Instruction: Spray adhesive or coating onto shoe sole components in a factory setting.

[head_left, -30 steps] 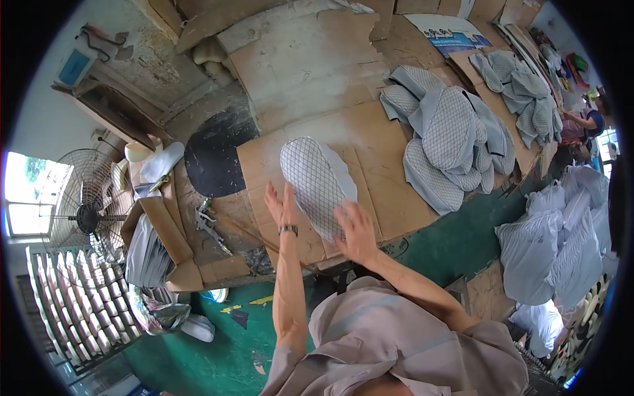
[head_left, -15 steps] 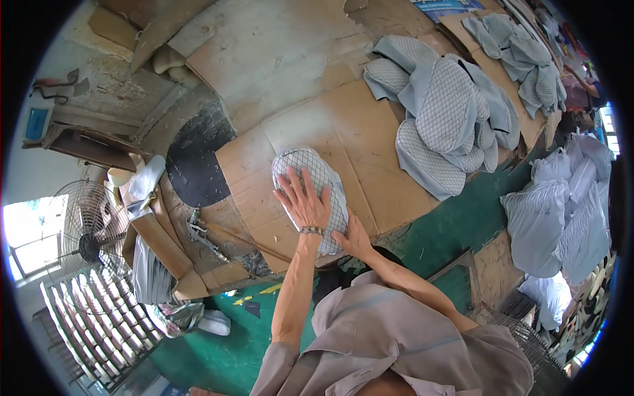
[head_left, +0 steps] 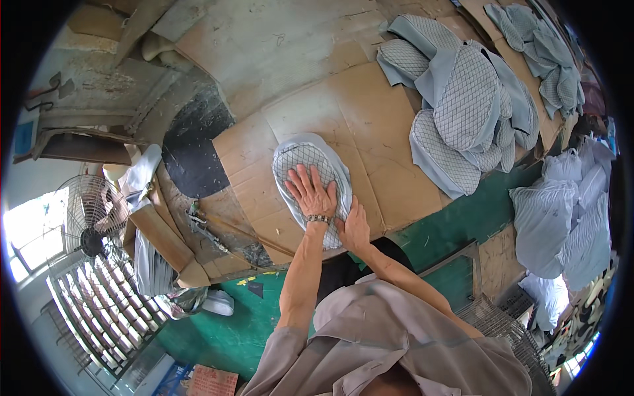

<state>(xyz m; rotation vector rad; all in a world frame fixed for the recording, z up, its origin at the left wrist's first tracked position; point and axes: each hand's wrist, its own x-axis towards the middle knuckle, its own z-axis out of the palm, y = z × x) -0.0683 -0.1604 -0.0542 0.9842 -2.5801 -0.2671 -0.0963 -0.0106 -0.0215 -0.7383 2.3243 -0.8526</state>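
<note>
An oval quilted grey fabric cover (head_left: pixel 302 156) with a diamond stitch pattern lies on a flat cardboard sheet (head_left: pixel 389 158). A plain pale grey border shows around its far end and right side. My left hand (head_left: pixel 312 193) rests flat on the middle of the cover, fingers slightly spread, and hides part of the pattern. Against the near right edge of the cover is my right hand (head_left: pixel 354 228), its fingers stretched out and its thumb apart from them, touching the border. Neither hand grips anything that I can see.
A heap of similar quilted covers (head_left: pixel 465 99) lies at the right of the table, with another pile (head_left: pixel 538 56) beyond. A spray gun (head_left: pixel 206 228) lies left of the cardboard. A fan (head_left: pixel 92 231) stands further left. Stuffed white bags (head_left: pixel 545 218) stand at the right.
The cover's pale border now shows wider around the far end and right side. My left hand has slid nearer along the cover. The whole view has shifted slightly.
</note>
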